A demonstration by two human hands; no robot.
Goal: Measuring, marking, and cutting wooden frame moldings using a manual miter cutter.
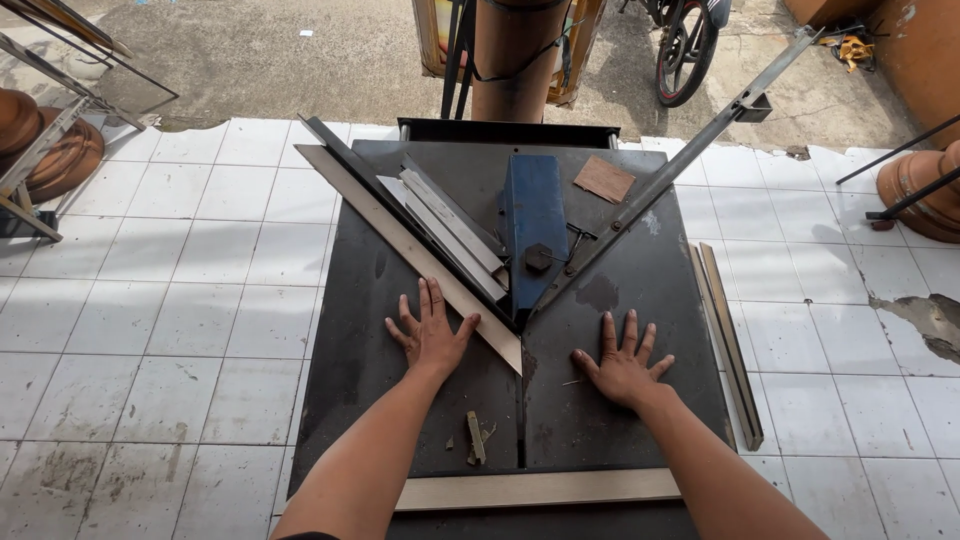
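Note:
My left hand lies flat with fingers spread on the dark metal table, its fingertips touching a long pale wooden strip that runs diagonally along the left fence. My right hand rests flat and open on the table's right half, holding nothing. Between the hands the two fences meet in a V at a blue metal cutter block with a black knob. More moulding strips lie along the left fence. A grey metal bar forms the right arm.
A pale wooden strip lies across the table's near edge. Small wood offcuts sit near it, and a brown square piece lies at the back. Two long strips rest on the white tiled floor at right. Clay pots and a motorbike wheel stand beyond.

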